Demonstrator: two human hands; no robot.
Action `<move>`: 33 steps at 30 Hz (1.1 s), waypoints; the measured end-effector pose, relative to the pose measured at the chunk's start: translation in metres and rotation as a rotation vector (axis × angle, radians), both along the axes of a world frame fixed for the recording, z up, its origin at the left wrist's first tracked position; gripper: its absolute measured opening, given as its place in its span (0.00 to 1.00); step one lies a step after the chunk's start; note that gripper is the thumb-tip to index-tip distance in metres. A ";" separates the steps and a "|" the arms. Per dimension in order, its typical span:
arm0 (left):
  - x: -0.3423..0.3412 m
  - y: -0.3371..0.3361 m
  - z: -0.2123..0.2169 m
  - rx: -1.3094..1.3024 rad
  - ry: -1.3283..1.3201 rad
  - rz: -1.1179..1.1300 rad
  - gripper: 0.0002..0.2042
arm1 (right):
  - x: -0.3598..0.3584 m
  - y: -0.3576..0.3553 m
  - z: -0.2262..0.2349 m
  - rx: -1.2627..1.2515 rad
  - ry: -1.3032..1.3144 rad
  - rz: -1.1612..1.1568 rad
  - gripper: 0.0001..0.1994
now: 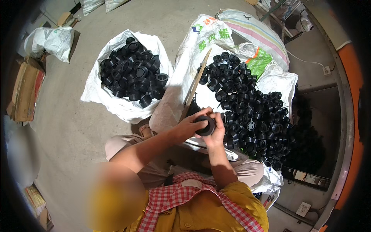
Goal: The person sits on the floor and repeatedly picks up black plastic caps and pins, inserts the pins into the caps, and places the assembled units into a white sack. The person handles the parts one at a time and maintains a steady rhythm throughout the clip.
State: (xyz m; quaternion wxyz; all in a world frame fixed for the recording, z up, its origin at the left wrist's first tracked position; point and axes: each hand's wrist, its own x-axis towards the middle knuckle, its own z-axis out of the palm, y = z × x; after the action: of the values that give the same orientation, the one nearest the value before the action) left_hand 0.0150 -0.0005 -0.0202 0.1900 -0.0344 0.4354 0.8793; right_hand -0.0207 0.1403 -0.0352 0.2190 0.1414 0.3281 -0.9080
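Both my hands hold one black round plastic part [206, 126] in front of me. My left hand [188, 124] covers its left side with fingers over the top. My right hand [217, 130] cups it from the right and below. Just beyond lies a big heap of the same black ring-shaped parts [251, 104] spread on white woven sacks [185, 65]. A thin wooden stick [196, 82] lies slanted across the sack, ending near my left hand.
An open white sack [92, 91] full of black ring parts [131, 73] stands to the left on the concrete floor. Cardboard boxes [26, 91] and another white bag [52, 40] sit at far left. A dark pit [317, 127] lies at right.
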 end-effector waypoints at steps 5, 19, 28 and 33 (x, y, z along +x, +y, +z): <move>-0.012 -0.018 -0.004 -0.510 0.007 -0.049 0.22 | -0.019 -0.017 -0.036 0.374 0.294 0.027 0.08; -0.049 -0.117 0.053 -1.819 0.209 0.827 0.36 | -0.072 0.117 -0.138 2.412 0.251 0.363 0.37; -0.039 -0.008 -0.016 -1.061 0.280 0.049 0.29 | -0.049 0.107 -0.086 1.610 0.628 -0.275 0.12; -0.029 0.012 -0.004 -0.815 0.423 0.051 0.37 | -0.016 0.032 0.010 1.432 1.039 0.103 0.21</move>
State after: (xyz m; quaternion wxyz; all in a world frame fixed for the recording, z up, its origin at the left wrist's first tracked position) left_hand -0.0138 0.0120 -0.0242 0.0464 0.0631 0.7739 0.6285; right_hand -0.0366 0.1723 -0.0252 -0.0582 -0.2008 0.8816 -0.4233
